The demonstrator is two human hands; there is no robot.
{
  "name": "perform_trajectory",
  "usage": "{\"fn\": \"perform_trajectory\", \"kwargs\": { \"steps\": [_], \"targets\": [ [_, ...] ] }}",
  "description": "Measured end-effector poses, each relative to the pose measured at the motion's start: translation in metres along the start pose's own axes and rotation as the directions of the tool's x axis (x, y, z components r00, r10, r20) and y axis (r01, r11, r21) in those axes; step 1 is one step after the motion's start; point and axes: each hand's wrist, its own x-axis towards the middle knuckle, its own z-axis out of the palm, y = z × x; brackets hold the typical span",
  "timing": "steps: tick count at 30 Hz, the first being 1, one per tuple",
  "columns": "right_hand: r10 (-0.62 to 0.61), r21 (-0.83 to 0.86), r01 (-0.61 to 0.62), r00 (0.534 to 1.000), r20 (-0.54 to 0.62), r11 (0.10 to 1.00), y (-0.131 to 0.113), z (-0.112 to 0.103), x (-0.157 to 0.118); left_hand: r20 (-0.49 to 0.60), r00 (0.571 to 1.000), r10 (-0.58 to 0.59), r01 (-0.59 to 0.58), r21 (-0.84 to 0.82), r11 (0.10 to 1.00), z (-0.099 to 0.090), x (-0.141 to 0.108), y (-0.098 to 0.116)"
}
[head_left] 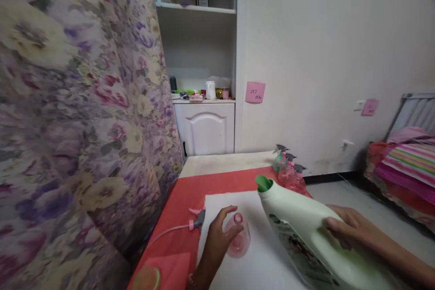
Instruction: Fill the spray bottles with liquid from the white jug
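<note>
Now | right hand (pixel 348 229) grips pale-green jug (pixel 306 219) over red-topped table (pixel 190 186), long axis slanting up-left to its mouth | left hand (pixel 217 233), fingers parted, curves about upright pink bottle (pixel 239 247) on white sheet (pixel 261 267) | spray head (pixel 197 221) left | spray bottles (pixel 287 170) beyond jug

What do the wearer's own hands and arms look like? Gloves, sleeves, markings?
The left hand and right hand are bare, no gloves. No sleeve shows on the visible part of the right forearm or left forearm. No cables or markings visible; whether something is worn near the left wrist is unclear.
</note>
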Motion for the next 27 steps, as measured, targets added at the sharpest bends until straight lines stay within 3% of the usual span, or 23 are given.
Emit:
{"fn": "perform_trajectory", "kwargs": {
  "steps": [7,13,23,27],
  "targets": [
    [0.129,-0.043,-0.125,0.984,0.126,0.991,-0.017,0.0,0.005,0.092,0.996,0.009,-0.006,-0.04,0.999,0.0,0.009,0.001],
    [0.111,-0.076,-0.097,0.971,0.214,0.992,-0.028,-0.005,0.014,0.08,0.997,0.01,0.001,-0.137,0.991,0.006,0.013,-0.01],
    [0.024,-0.286,0.021,0.988,0.155,0.958,-0.057,-0.006,0.027,0.084,0.996,-0.002,0.017,-0.18,0.984,0.015,0.016,-0.014],
    [0.029,-0.37,0.045,0.981,0.193,0.928,-0.066,-0.007,0.031,0.095,0.996,-0.003,0.023,-0.214,0.976,0.014,0.015,-0.016]
  ]
}}
